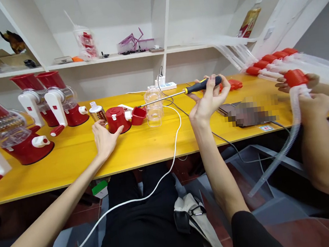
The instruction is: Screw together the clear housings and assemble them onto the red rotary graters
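My left hand (105, 139) rests on the table with its thumb and fingers around the near left side of a red grater base (116, 119), which has a white knob (128, 115). My right hand (209, 101) is raised, gripping a screwdriver (200, 86) by its black and yellow handle. Its long shaft points left and slightly down, ending near the base and a small red hopper-like part (138, 116). Whether the tip touches anything cannot be made out. A metal grater drum (97, 113) stands behind my left fingers. A clear plastic housing (154, 114) stands right of the red part.
Several red and white rotary graters (63, 100) stand at the left. A white cable (176, 145) crosses the table and my lap. Another person's hands (315, 103) hold a red-capped corrugated tube (295, 107) at right. Behind are a power strip (167, 86) and shelves (103, 62).
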Tool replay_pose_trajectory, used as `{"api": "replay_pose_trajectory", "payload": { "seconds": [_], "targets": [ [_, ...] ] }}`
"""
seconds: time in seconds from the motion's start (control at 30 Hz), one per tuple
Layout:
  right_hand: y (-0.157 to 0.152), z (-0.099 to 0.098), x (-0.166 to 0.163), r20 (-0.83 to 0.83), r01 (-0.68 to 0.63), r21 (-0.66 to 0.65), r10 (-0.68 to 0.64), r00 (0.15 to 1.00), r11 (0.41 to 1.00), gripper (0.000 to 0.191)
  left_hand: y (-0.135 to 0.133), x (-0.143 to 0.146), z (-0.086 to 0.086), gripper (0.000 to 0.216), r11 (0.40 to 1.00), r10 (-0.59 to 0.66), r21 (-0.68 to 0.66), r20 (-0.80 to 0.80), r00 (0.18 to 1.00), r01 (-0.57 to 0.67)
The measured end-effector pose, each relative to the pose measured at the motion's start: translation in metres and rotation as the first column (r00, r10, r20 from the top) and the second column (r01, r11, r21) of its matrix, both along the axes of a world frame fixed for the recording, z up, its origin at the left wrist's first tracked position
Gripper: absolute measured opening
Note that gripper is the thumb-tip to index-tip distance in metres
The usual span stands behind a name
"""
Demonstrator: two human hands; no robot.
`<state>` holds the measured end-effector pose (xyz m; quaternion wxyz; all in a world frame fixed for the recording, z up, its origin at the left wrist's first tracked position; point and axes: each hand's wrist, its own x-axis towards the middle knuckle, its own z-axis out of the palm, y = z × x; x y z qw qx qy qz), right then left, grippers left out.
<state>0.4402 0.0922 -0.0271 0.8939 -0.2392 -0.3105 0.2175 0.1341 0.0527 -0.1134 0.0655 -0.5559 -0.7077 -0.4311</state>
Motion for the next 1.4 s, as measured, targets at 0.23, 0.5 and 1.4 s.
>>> {"api": "replay_pose_trajectory", "payload": {
  "seconds": [0.23,0.5,1.4],
  "targets": [
    [-0.006,-0.001,-0.007,0.014,-0.048,-0.006,0.048,0.999,0.999,0.045,0.037,0.003,-0.003,0.087,0.976,-0.066,-0.205,0.021,0.998,0.069],
    [0.0,-0.004,-0.018,0.215,0.189,0.002,-0.185,0.959,0.982,0.029,0.038,0.003,-0.001,0.087,0.962,-0.098,-0.259,-0.046,0.994,0.083],
    [-0.065,0.001,-0.032,0.651,0.003,0.397,-0.284,0.704,0.918,0.051,-0.153,-0.134,0.07,0.05,0.945,0.227,0.277,-0.164,0.96,-0.176]
  ]
}}
